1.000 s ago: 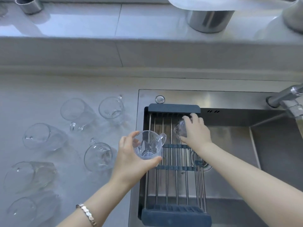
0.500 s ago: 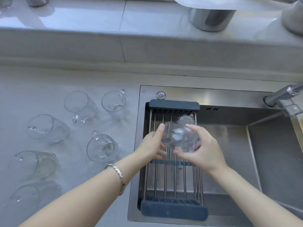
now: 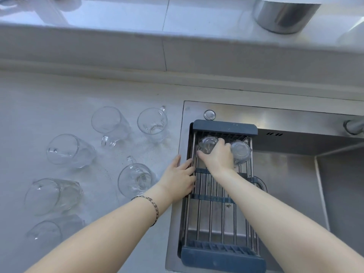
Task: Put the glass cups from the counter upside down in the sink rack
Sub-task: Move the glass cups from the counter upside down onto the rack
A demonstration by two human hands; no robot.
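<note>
Glass cup [image 3: 206,144] under R hand [image 3: 218,156] grip, upside down, rack [image 3: 224,253] far end.

We watched the right hand [image 3: 217,157] grip an upturned glass cup [image 3: 206,144] at the far end of the sink rack [image 3: 224,126], just beside a second inverted cup [image 3: 240,151] already on the bars. The left hand [image 3: 178,176], a bracelet [image 3: 150,206] on its wrist, lay flat and empty against the rack's left rail. Six more cups waited on the counter [image 3: 59,95], among them one [image 3: 136,179] nearest the sink [image 3: 291,174].
</note>
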